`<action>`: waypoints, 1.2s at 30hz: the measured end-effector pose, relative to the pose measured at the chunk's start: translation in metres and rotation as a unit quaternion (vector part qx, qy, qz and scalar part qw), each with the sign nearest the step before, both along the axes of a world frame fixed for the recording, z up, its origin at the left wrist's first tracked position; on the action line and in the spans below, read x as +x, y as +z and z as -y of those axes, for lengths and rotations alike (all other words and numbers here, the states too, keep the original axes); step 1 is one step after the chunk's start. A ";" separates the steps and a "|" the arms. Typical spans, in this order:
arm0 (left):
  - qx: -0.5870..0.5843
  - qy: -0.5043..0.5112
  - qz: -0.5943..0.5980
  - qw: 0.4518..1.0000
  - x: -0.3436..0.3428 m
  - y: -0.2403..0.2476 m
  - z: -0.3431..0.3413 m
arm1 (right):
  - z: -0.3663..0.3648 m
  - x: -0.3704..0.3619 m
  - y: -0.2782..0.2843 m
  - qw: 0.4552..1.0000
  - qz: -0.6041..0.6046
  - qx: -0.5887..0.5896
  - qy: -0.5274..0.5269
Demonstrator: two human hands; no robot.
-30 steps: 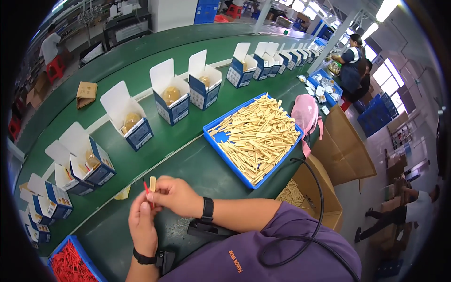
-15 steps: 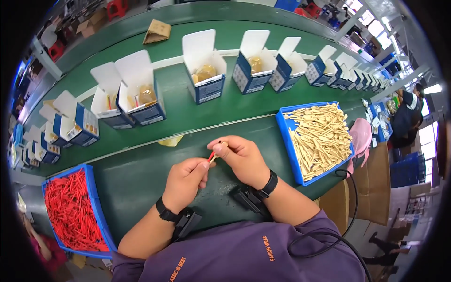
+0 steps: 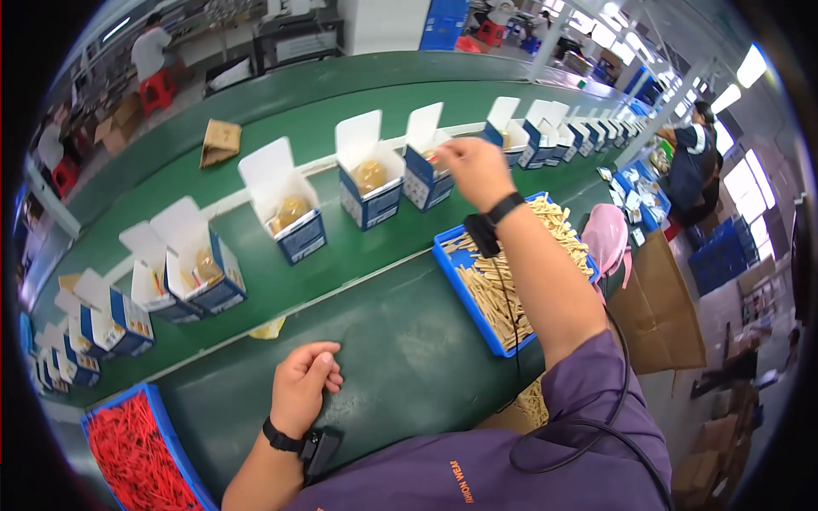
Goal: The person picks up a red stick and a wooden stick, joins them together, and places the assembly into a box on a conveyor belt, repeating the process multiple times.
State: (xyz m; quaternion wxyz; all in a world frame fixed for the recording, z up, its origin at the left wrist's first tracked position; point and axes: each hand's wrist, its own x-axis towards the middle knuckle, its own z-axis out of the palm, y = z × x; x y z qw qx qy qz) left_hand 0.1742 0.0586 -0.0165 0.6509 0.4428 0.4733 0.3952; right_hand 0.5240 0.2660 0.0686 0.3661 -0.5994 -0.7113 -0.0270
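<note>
My right hand [image 3: 477, 170] reaches far forward over the blue tray of wooden sticks. Its fingers pinch together at the mouth of an open blue-and-white box [image 3: 429, 189]. A bit of a red stick [image 3: 432, 157] shows by the fingertips, partly hidden by the hand and box. Nearer to me, my left hand [image 3: 305, 385] hovers over the dark green table with its fingers loosely bent, and nothing shows in it.
A blue tray [image 3: 464, 305] holds pale wooden sticks at right; another blue tray [image 3: 175, 439] holds red sticks at lower left. Open boxes [image 3: 371, 200] with brownish round contents line the green belt. A pink cloth bag [image 3: 607, 238] and cardboard [image 3: 660, 302] lie rightward. A cable [image 3: 626, 375] crosses my right arm.
My hands were together over the table, holding a red stick and a wooden stick. They have parted: the right moved forward to a box, while the left stayed low. My view has swung right.
</note>
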 end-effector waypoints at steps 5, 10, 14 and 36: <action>0.012 0.012 -0.014 1.000 0.011 0.007 -0.005 | -0.024 0.001 -0.002 0.992 0.016 -0.124 0.016; 0.017 0.021 -0.027 0.999 0.022 0.013 -0.007 | -0.033 0.023 0.015 0.979 -0.007 -0.206 0.006; 0.016 0.020 -0.035 0.999 0.031 0.017 -0.006 | -0.028 0.027 0.008 0.987 0.016 -0.153 0.044; 0.004 -0.001 -0.048 0.999 0.025 0.000 -0.005 | -0.055 0.011 0.006 0.921 0.110 -0.338 0.157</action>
